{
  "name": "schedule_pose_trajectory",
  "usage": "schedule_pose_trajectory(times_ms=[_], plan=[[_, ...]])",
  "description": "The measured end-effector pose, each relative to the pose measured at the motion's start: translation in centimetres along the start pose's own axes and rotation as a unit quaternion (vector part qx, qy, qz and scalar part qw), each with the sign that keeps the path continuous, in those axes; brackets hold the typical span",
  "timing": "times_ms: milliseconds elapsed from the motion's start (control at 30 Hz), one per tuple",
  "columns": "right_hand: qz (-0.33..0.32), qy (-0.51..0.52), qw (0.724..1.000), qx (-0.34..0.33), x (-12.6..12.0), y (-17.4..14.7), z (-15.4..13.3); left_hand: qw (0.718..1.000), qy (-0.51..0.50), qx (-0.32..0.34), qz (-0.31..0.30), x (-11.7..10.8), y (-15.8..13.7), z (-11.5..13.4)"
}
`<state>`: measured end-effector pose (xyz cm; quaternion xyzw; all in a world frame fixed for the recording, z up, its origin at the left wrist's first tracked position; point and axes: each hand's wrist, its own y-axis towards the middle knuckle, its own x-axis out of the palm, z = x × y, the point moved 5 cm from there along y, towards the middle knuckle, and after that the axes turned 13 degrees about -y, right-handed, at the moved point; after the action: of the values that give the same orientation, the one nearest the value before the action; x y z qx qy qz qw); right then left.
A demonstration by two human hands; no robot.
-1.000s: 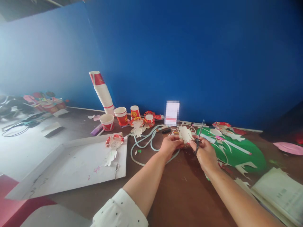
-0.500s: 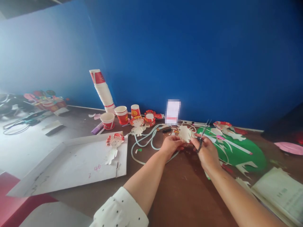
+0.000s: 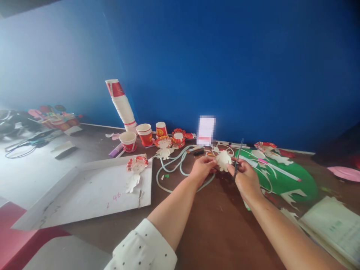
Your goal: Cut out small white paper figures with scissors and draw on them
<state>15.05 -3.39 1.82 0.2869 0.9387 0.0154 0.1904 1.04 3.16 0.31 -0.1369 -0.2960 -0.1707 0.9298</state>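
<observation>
Between my hands is a small white paper cutout (image 3: 224, 160) with jagged, fringed edges. My left hand (image 3: 203, 171) pinches its left side between thumb and fingers. In my right hand (image 3: 246, 179) is a pair of dark scissors (image 3: 239, 153), blades pointing up and away and looking nearly closed. The right thumb and fingertips also touch the cutout's right edge. On the white cardboard lid (image 3: 92, 195) to the left lies a paper figure (image 3: 136, 170) with a red fringed head; a similar figure (image 3: 163, 147) rests behind the cable.
A leaning stack of paper cups (image 3: 123, 108) and several red-and-white cups (image 3: 144, 134) stand by the blue wall. A pale cable (image 3: 181, 165) loops left of my hands. Right are a green sheet (image 3: 298, 180) with scraps and marker (image 3: 281, 170), and a booklet (image 3: 332, 228).
The cutout has turned a little between my fingers. The scissors have tilted more upright, and their blades look closer together. Both hands stay in nearly the same place.
</observation>
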Motion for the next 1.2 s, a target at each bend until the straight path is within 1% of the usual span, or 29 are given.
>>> schedule_pose_trajectory(times_ms=[100, 233, 433, 567, 700, 1000, 1200], plan=[[0.003, -0.005, 1.000, 0.000, 0.1, 0.0, 0.1, 1.000, -0.007, 0.006, 0.023, -0.4, 0.1, 0.3], [0.006, -0.009, 1.000, 0.000, 0.0, 0.1, 0.2, 1.000, -0.006, 0.008, 0.028, -0.4, 0.1, 0.5], [0.002, -0.025, 1.000, -0.011, 0.1, -0.2, -0.1, 1.000, 0.015, -0.015, 0.023, -0.2, -0.1, 0.3], [-0.004, -0.027, 0.999, -0.020, 0.3, -0.3, -0.2, 0.999, 0.015, -0.004, 0.030, -0.2, 0.0, 0.4], [0.007, -0.054, 0.998, -0.025, 0.1, -0.4, -0.5, 1.000, 0.016, 0.005, 0.024, -0.3, 0.1, 0.4], [0.014, -0.111, 0.993, -0.038, -0.1, -0.4, -0.8, 0.997, 0.068, 0.025, 0.013, -0.6, 0.3, 0.5], [0.017, -0.125, 0.990, -0.056, -0.2, -0.4, -1.0, 0.999, 0.038, -0.013, 0.001, -0.3, 0.0, 0.7]])
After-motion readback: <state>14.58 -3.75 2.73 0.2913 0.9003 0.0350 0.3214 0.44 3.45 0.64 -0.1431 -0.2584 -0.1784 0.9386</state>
